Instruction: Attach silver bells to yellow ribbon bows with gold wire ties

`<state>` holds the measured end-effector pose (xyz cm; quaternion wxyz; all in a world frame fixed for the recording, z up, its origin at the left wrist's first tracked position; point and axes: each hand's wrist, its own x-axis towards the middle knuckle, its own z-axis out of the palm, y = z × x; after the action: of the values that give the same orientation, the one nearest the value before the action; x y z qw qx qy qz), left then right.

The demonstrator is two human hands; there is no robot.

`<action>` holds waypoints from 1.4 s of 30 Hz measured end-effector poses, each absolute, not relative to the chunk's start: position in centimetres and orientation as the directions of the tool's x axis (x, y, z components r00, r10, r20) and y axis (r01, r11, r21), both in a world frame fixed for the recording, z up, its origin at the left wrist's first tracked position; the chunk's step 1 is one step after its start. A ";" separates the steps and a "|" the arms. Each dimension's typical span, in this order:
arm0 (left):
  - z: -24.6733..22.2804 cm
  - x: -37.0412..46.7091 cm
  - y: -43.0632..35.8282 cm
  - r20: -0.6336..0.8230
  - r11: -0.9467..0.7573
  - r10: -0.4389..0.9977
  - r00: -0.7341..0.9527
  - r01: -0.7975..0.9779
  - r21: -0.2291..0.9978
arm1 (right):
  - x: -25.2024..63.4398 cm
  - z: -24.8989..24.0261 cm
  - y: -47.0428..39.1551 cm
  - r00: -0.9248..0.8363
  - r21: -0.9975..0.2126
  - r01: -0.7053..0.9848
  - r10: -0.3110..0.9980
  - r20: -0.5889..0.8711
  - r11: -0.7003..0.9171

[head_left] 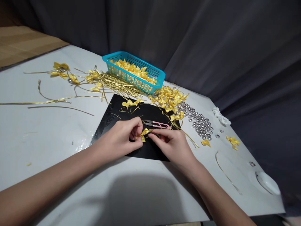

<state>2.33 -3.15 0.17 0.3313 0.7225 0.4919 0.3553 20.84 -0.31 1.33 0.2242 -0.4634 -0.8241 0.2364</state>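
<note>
My left hand [128, 135] is closed around one side of a small yellow ribbon bow [145, 132], above the black mat [150, 152]. From the right, the thumb and index finger of my right hand [172, 142] pinch a thin strand at the bow's other side; it looks like gold wire, though the fingertips partly cover it. Just behind my hands lie thread snips [157, 124] with pink handles. More yellow bows [130, 103] and short gold offcuts are on the mat's far part.
A blue basket [141, 82] of yellow bows stands at the back, beside a pile of gold wires [117, 84]. Finished-looking bow pieces [170, 97] and silver beads [202, 125] lie to the right. A white round object [269, 182] sits near the right edge; a dark curtain [199, 40] hangs behind.
</note>
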 end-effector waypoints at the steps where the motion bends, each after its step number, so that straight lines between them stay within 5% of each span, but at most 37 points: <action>1: 0.2 2.3 -3.1 0.187 -0.296 0.946 0.264 0.476 0.828 | 20.8 1.4 -0.3 -0.470 -0.607 0.656 0.872 0.136 0.449; 8: 0.1 2.2 -2.7 0.195 -0.282 0.956 0.221 0.495 0.822 | 21.1 3.3 -0.3 -0.488 -0.761 0.564 0.873 0.005 0.320; 13: -0.1 2.1 -2.7 0.207 -0.295 0.952 0.225 0.495 0.817 | 21.6 4.1 -0.1 -0.583 -0.771 0.476 0.808 0.084 0.424; 19: -0.2 2.0 -2.7 0.222 -0.308 0.949 0.222 0.523 0.794 | 22.4 4.4 0.3 -0.580 -0.947 0.310 0.806 -0.119 0.083; 28: -0.6 1.7 -2.7 0.230 -0.300 0.954 0.194 0.553 0.777 | 23.4 6.1 0.4 -0.607 -0.948 -0.033 0.761 -0.231 -0.315; 35: -0.7 1.8 -2.7 0.249 -0.310 0.951 0.185 0.551 0.775 | 24.5 6.5 0.5 -0.628 -0.984 0.009 0.765 -0.142 -0.176; 42: -0.4 1.9 -2.9 0.272 -0.334 0.943 0.194 0.548 0.767 | 23.9 6.2 0.3 -0.649 -0.964 -0.107 0.751 -0.118 -0.244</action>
<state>1.86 -2.87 -0.44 0.2640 0.7263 0.5131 0.3736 23.92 0.35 6.21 0.2938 -0.2984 -0.5402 0.7299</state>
